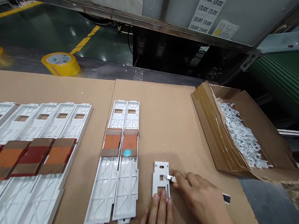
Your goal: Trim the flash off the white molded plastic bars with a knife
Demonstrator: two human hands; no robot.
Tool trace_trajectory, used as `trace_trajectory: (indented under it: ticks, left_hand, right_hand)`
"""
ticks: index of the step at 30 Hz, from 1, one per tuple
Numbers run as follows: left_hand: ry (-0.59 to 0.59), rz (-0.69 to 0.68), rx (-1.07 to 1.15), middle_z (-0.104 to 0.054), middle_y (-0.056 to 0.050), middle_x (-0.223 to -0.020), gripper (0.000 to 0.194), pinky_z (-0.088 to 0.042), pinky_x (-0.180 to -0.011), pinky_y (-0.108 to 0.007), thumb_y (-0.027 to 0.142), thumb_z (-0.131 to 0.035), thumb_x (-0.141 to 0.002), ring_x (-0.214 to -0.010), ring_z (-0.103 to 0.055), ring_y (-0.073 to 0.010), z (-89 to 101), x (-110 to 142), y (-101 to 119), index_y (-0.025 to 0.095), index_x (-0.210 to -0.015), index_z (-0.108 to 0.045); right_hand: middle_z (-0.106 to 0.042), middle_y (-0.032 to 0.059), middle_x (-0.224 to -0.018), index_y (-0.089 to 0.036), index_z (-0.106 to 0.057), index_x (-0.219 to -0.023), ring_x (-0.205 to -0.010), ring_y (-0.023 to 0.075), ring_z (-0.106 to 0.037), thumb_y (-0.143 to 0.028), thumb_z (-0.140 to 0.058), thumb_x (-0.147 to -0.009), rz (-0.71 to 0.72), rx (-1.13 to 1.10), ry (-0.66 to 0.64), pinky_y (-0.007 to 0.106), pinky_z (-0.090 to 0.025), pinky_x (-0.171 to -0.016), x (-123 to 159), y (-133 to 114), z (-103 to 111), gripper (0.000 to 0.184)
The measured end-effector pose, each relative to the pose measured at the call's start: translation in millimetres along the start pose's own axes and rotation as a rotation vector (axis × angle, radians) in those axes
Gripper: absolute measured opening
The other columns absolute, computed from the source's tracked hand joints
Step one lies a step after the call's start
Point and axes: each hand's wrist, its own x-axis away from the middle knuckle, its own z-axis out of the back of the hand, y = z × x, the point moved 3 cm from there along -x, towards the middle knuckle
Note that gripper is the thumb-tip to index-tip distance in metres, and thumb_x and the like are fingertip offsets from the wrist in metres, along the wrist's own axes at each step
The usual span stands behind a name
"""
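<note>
A small white plastic plate [158, 167] with rectangular cut-outs lies on the cardboard near the front. The fingers of my left hand [158, 215] are stretched out and press flat on its lower end. My right hand [199, 196] is closed around a utility knife [169, 177], whose blade tip touches the plate beside the small square hole. Most of the knife's handle is hidden in my palm. Left of the plate lie two long white ribbed plastic panels [125, 183] side by side, each with an orange-and-brown block across it.
More white panels [30, 201] with orange, red and brown blocks lie in a row at the left. A cardboard box [208, 130] of small white plastic pieces [241, 137] stands at the right. Yellow tape rolls [66, 67] sit along the back edge. A green conveyor belt [290, 92] runs behind the box.
</note>
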Motion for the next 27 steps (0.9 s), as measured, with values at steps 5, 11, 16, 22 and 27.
trace_trajectory:
  ticks: [5,11,16,22,27]
  left_hand:
    - [0.010,0.016,-0.003,-0.067,-0.001,-0.111,0.037,-0.026,-0.101,-0.028,0.022,-0.035,-0.086,-0.106,-0.056,-0.0136,0.1,-2,1,0.019,-0.109,-0.064]
    - [0.025,0.024,0.015,-0.067,-0.001,-0.111,0.037,-0.031,-0.094,-0.030,0.021,-0.036,-0.085,-0.106,-0.056,-0.0136,-0.2,-2,0,0.019,-0.109,-0.063]
    - [-0.012,0.018,0.014,-0.066,-0.001,-0.113,0.037,-0.033,-0.090,-0.032,0.026,-0.035,-0.086,-0.108,-0.055,-0.0138,-0.7,1,-1,0.019,-0.111,-0.062]
    - [-0.040,0.022,0.031,-0.066,-0.001,-0.113,0.037,-0.033,-0.087,-0.033,0.027,-0.037,-0.085,-0.110,-0.053,-0.0140,-1.4,3,-1,0.020,-0.112,-0.061]
    - [-0.093,-0.046,0.032,-0.065,-0.002,-0.116,0.037,-0.034,-0.087,-0.032,0.033,-0.039,-0.087,-0.115,-0.048,-0.0158,-0.5,5,-7,0.019,-0.114,-0.060]
  right_hand:
    - [-0.055,-0.0013,-0.064,-0.024,-0.056,-0.110,-0.050,0.0139,-0.056,-0.031,-0.026,-0.098,-0.042,-0.048,0.023,0.026,-0.031,-0.045,1,7,0,0.033]
    - [-0.059,-0.0030,-0.065,-0.026,-0.057,-0.105,-0.052,0.0133,-0.062,-0.036,-0.023,-0.099,-0.125,-0.215,0.006,0.024,-0.035,-0.042,3,4,-2,0.036]
    - [-0.068,-0.0014,-0.087,-0.028,-0.052,-0.112,-0.065,0.0157,-0.067,-0.039,-0.027,-0.097,-0.258,-0.507,-0.094,0.024,-0.043,-0.051,0,3,-8,0.031]
    - [-0.069,0.0053,-0.080,-0.021,-0.056,-0.095,-0.073,0.0254,-0.064,-0.041,-0.044,-0.089,-0.569,-0.782,-0.379,0.030,-0.040,-0.061,-23,-4,-20,0.024]
    - [-0.065,0.0044,-0.074,-0.020,-0.057,-0.078,-0.067,0.0205,-0.058,-0.031,-0.047,-0.084,-0.514,-0.939,-0.408,0.027,-0.035,-0.059,-40,2,-22,0.016]
